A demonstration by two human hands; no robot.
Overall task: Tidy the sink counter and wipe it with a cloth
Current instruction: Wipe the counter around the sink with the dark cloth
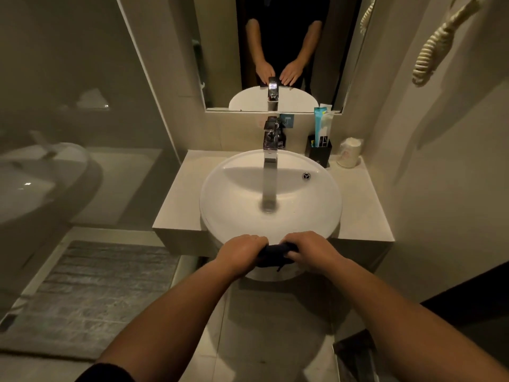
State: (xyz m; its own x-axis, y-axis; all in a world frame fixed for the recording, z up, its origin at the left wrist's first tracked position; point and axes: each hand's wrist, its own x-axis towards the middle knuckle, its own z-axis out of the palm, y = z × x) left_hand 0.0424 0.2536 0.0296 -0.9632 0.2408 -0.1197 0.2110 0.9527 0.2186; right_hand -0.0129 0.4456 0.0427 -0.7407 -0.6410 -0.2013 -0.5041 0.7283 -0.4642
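A round white sink sits in a beige counter, with a chrome tap over the bowl. At the sink's near rim a dark cloth is bunched between both hands. My left hand is shut on its left end, my right hand on its right end. On the counter's back right corner stand a black holder with a toothpaste tube and a wrapped white cup.
A mirror hangs above the tap. A glass partition closes the left side, with a grey mat on the floor below. A coiled cord hangs on the right wall.
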